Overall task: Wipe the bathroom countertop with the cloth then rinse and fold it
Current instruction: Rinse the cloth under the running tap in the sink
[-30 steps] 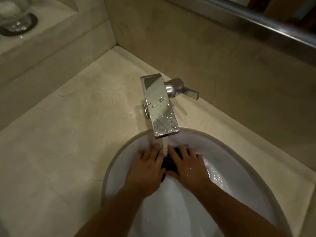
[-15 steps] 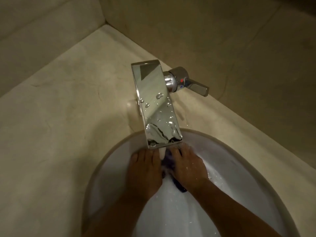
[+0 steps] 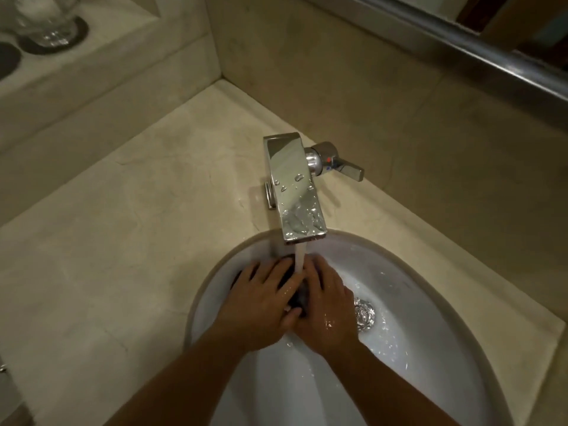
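Observation:
A dark cloth is bunched under the running water inside the white sink. Only a small part of it shows between my hands. My left hand lies over its left side with spread fingers curled onto it. My right hand grips its right side, thumbs close together. A chrome faucet stands on the beige countertop, and its stream falls between my hands onto the cloth.
The faucet lever sticks out to the right of the spout. A chrome drain sits right of my right hand. A glass on dark coasters stands on a raised ledge at the far left. A metal rail runs along the wall.
My hands have shifted slightly left and closed together over the cloth, so less of it shows. The camera tilted back up, bringing the ledge and rail into view.

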`<action>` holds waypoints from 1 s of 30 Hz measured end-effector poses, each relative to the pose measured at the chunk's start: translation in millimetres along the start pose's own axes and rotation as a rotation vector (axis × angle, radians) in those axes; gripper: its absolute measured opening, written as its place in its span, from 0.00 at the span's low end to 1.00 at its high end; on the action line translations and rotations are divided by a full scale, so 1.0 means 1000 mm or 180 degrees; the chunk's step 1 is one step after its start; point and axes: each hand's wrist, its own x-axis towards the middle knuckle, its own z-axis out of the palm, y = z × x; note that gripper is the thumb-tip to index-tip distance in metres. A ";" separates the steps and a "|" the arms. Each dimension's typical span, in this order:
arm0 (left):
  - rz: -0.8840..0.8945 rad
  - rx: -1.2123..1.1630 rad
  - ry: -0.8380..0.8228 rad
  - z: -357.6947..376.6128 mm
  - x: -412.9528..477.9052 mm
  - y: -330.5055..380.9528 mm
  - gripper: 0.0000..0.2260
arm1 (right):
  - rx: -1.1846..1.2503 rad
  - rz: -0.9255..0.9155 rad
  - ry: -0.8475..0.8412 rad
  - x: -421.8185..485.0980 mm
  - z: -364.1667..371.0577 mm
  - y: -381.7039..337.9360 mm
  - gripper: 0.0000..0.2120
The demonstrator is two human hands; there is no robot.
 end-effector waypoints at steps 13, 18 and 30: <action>-0.0566 0.0236 0.0846 0.069 0.011 0.007 0.12 | -0.0418 -0.0339 -0.0250 0.029 0.016 0.044 0.33; -0.0744 0.0083 0.0720 0.068 0.023 0.007 0.11 | -0.0425 -0.0392 -0.0698 0.041 0.009 0.051 0.20; -0.0598 -0.0319 0.0444 0.003 0.015 0.015 0.33 | -0.0035 -0.0924 0.0310 0.016 -0.030 0.022 0.38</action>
